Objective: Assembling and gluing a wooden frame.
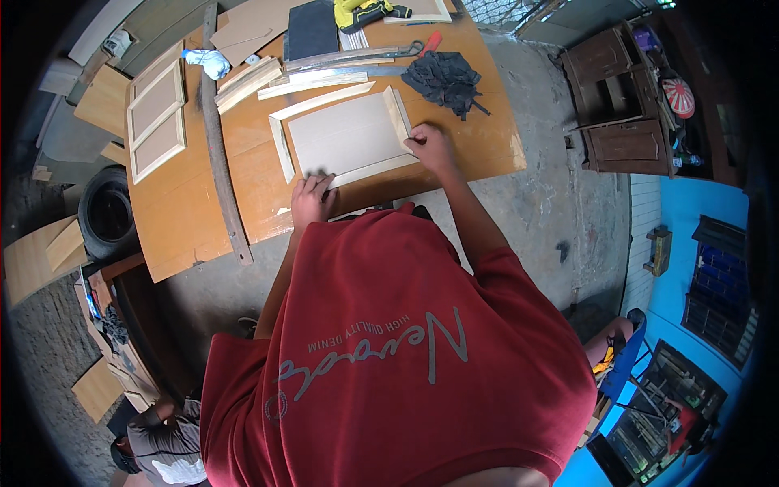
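Wood panel (347, 135) lies flat on the brown table (187, 219), thin wood strips around it | left hand (312, 197) presses its near edge, fingers spread | right hand (429, 146) pinches the right corner strip (398, 114) | dark cloth (445, 79) nearby

On the bench (203, 219), a long dark wooden slat (219, 146) runs from twelve to six o'clock. A crumpled black cloth (445, 79) lies at one o'clock, a framed two-panel door (157, 120) at ten, a tyre (105, 213) beside it at nine.
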